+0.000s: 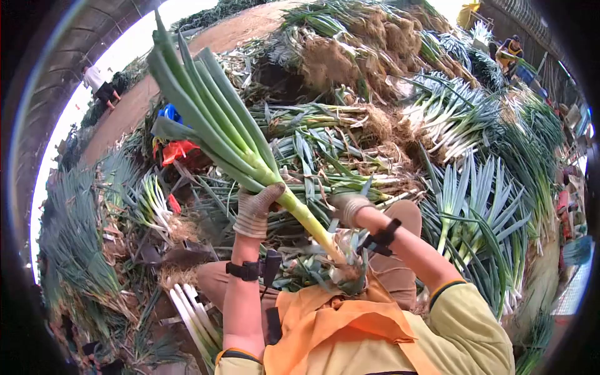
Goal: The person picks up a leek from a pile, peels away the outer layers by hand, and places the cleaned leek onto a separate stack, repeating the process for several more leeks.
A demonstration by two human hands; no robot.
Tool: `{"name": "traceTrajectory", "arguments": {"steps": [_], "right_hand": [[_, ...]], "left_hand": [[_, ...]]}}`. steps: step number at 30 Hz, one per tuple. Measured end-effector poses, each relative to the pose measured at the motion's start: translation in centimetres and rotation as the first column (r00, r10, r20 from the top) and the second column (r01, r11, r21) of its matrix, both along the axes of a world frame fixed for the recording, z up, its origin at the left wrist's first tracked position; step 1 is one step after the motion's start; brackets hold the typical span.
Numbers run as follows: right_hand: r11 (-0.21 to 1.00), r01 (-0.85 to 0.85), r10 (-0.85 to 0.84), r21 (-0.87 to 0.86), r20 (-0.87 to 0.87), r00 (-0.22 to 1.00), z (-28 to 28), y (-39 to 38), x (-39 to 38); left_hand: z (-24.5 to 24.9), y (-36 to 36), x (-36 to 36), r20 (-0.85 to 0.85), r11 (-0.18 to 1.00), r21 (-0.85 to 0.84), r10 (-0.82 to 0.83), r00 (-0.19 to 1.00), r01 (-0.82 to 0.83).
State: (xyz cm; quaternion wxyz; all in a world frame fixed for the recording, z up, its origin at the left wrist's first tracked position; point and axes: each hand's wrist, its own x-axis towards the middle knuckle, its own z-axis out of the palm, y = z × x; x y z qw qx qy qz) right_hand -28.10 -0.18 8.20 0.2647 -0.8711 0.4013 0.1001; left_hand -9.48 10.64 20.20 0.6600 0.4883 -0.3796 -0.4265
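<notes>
A large leek [250, 164] slants across the middle, its green leaves fanned out to the upper left and its pale root end low, over my lap. My left hand [258, 205], in a dirty striped work glove, is closed round the stalk just below where the leaves spread. To the right of the stalk is my gloved right hand [350, 208], smeared by motion, so I cannot tell whether it holds anything. Peeled leaves and trimmings [312, 265] lie around the root end, close to my orange apron [337, 322].
Heaps of leeks with tangled roots [356, 56] fill the background. Cleaned leeks [472, 206] lie at the right, more white stalks [192, 312] at the lower left. A red plastic bag [179, 151] lies at the left. Two people [100, 84] [509, 53] are farther off.
</notes>
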Motion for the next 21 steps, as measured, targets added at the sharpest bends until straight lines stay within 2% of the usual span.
{"name": "traceTrajectory", "arguments": {"steps": [1, 2, 4, 5, 6, 8, 9, 10, 11, 12, 13, 14, 15, 16, 17, 18, 20, 21], "right_hand": [[0.945, 0.009, -0.163, 0.327, 0.445, 0.881, 1.5, 0.6, -0.2], [0.801, -0.131, -0.426, 0.584, 0.710, 0.561, 4.3, 1.8, -0.3], [0.736, -0.187, -0.513, 0.651, 0.716, 0.473, 9.7, 4.6, 0.4], [0.913, -0.065, -0.311, 0.403, 0.790, 0.528, 9.2, 4.8, 1.3], [0.911, -0.066, -0.315, 0.408, 0.790, 0.526, 8.8, 4.9, 1.4], [0.964, -0.020, -0.201, 0.265, 0.776, 0.598, 8.4, 4.8, 1.5], [0.987, 0.030, -0.145, 0.155, 0.814, 0.563, 8.2, 5.4, 1.2], [0.987, 0.024, -0.147, 0.162, 0.813, 0.563, 8.0, 6.3, 0.6], [0.983, -0.014, 0.146, -0.181, 0.740, 0.656, 7.9, 7.2, -0.2], [0.861, -0.089, 0.400, -0.500, 0.561, 0.725, 8.1, 7.4, -0.9], [0.903, -0.166, 0.399, -0.395, 0.633, 0.663, 8.3, 7.2, -1.5], [0.903, -0.169, 0.400, -0.394, 0.629, 0.666, 8.0, 6.8, -1.7], [0.982, -0.171, 0.151, -0.074, 0.852, 0.500, 7.5, 6.4, -1.8], [0.939, -0.237, -0.168, 0.250, 0.933, 0.317, 7.6, 6.1, -1.8], [0.965, -0.180, -0.123, 0.192, 0.934, 0.336, 8.6, 5.9, -1.8], [0.868, -0.292, -0.317, 0.401, 0.901, 0.295, 7.9, 5.5, -1.4], [0.800, -0.303, -0.383, 0.518, 0.830, 0.405, 8.8, 5.7, -0.9], [0.800, -0.305, -0.350, 0.517, 0.815, 0.461, 9.5, 5.9, -0.7]], "left_hand": [[-0.5, -0.3, 0.1, 0.018, 1.000, 0.030, 0.007, 1.000, -0.007], [-0.8, -0.6, -0.1, 0.037, 0.998, 0.058, 0.010, 0.999, -0.012], [-0.8, -1.2, -0.8, 0.037, 0.998, 0.040, 0.050, 0.998, -0.052], [-0.9, -1.4, -1.0, 0.048, 0.997, 0.023, 0.068, 0.997, -0.069], [-0.9, -1.4, -1.1, 0.061, 0.996, 0.010, 0.086, 0.994, -0.087], [-1.7, -1.2, -1.0, 0.072, 0.991, 0.053, 0.117, 0.991, -0.121], [-2.1, -1.1, -0.9, 0.081, 0.984, 0.092, 0.147, 0.986, -0.154], [-2.2, -0.8, -0.9, 0.083, 0.982, 0.098, 0.151, 0.985, -0.159], [-2.3, -0.8, -0.9, 0.078, 0.980, 0.095, 0.167, 0.983, -0.174], [-2.3, -0.9, -1.0, 0.072, 0.978, 0.087, 0.181, 0.981, -0.187], [-1.9, -0.7, -0.7, 0.071, 0.971, 0.177, 0.149, 0.986, -0.160], [-1.7, -0.7, -1.1, 0.066, 0.971, 0.178, 0.150, 0.986, -0.160], [-1.7, -0.5, -1.7, -0.133, 0.986, 0.134, 0.120, 0.984, -0.102], [-1.4, -0.3, -2.3, -0.324, 0.995, 0.081, 0.078, 0.943, -0.054], [-1.3, -0.4, -2.5, -0.478, 0.999, 0.035, -0.009, 0.878, 0.029], [-1.8, -0.6, -2.5, -0.477, 0.999, 0.038, -0.011, 0.879, 0.033], [-1.9, -1.2, -2.1, -0.580, 0.995, -0.099, -0.072, 0.811, 0.018], [-1.7, -1.2, -1.4, -0.575, 0.997, -0.069, -0.061, 0.816, 0.026]]}}
